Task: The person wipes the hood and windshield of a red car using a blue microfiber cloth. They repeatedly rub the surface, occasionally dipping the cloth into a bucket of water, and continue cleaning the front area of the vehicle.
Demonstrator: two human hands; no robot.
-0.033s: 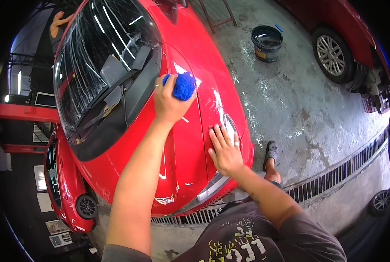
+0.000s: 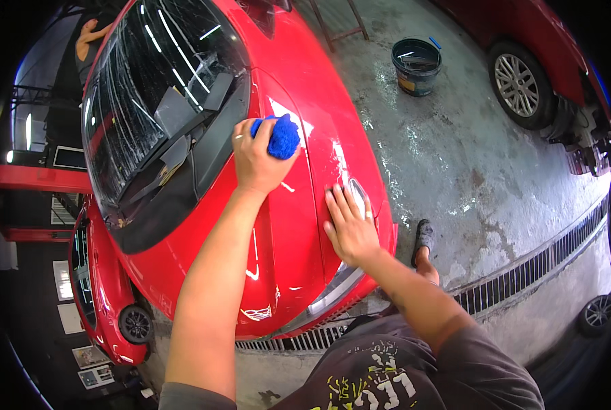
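My left hand (image 2: 261,160) grips a fluffy blue microfiber cloth (image 2: 284,139) and presses it on the red car's hood (image 2: 288,225), near the seam with the fender. The cloth bunches out past my fingers. My right hand (image 2: 353,229) lies flat with fingers stretched out on the front fender, beside the headlight (image 2: 359,196). No tool shows in it; whatever may be under the palm is hidden. White streaks run down the windshield (image 2: 134,102) to the left, and the wiper area holds dark flat pieces.
A dark bucket (image 2: 416,83) of liquid stands on the wet floor at right. Beyond it is a dark red car's wheel (image 2: 517,85). A floor grate (image 2: 504,285) curves along the near side. Another red car (image 2: 100,294) sits at left. A person (image 2: 87,48) reaches toward the windshield's far side.
My left hand with the blue cloth has shifted slightly left. My right hand has slid a little up and left on the fender; a small dark patch at its fingertips no longer shows.
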